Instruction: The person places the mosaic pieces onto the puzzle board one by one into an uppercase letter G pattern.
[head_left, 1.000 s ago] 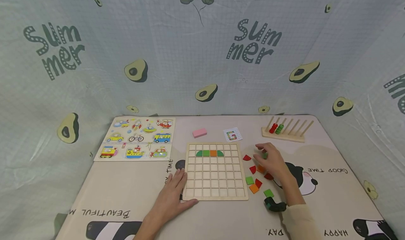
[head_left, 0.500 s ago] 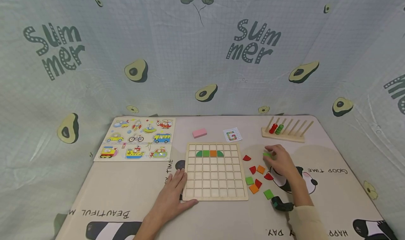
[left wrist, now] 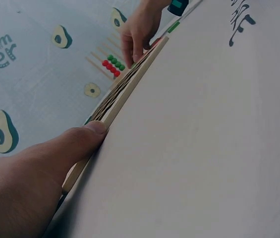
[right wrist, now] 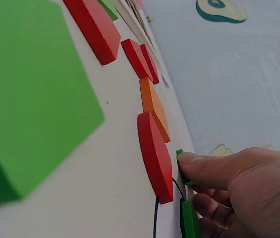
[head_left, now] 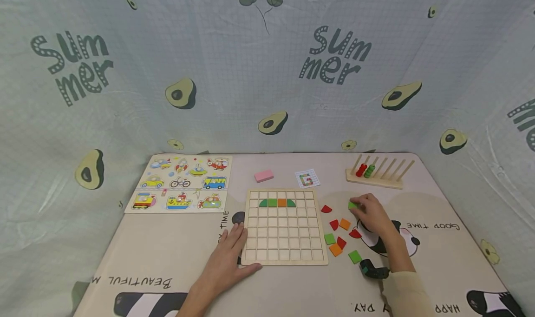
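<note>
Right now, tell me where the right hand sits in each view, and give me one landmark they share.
Head: right hand right of the grid board, its fingertips at a green piece.
Left wrist: right hand at top middle, beside the bead rack.
Right wrist: right hand at lower right.
Shared landmark: the avocado-print backdrop.

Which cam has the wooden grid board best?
Head: it shows the wooden grid board from above, whole grid in sight. Left wrist gets it nearly edge-on, left hand touching it. Right wrist: only what looks like a sliver near the top.
</note>
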A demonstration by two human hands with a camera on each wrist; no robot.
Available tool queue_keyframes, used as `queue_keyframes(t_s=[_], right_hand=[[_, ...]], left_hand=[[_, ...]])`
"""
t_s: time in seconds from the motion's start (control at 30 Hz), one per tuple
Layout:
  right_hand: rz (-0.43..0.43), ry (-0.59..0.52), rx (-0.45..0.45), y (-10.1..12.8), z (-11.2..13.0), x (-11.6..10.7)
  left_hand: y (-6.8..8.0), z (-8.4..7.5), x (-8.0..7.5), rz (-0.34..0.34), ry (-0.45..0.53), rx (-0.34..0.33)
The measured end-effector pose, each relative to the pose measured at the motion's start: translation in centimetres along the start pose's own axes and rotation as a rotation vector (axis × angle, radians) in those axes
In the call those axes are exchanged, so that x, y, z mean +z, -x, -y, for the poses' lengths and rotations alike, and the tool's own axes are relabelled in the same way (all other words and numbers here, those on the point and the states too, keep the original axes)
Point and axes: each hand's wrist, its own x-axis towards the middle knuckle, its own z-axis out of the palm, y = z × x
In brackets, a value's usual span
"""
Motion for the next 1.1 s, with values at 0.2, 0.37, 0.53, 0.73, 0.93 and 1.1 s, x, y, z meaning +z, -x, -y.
queue_keyframes(t_s=[0.2, 0.37, 0.53, 0.73, 0.93, 1.1], right_hand=[[0.005, 0.001, 0.009, -0.1, 0.1, -0.1], [0.002, 0.002, 0.01, -0.2, 0.4, -0.1], [-0.008, -0.015, 0.025, -0.2, 0.9, -0.4], [-0.041, -0.023, 0.005, -0.2, 2.1, -0.6], [-0.057, -0.054, -0.006, -0.6, 3.5, -0.4], [-0.045, -0.067, 0.005, -1.0, 4.6, 0.2]], left_hand=[[-0.1, 0.0, 0.0, 0.007, 0.002, -0.011], [-0.1, 0.0, 0.1, 0.004, 0.002, -0.012], [-0.1, 0.0, 0.0, 0.015, 0.011, -0.014], [-0.1, 0.0, 0.0, 0.017, 0.011, -0.014], [-0.1, 0.0, 0.0, 0.013, 0.009, -0.014], [-0.1, -0.1, -0.1, 0.02, 0.009, -0.019]])
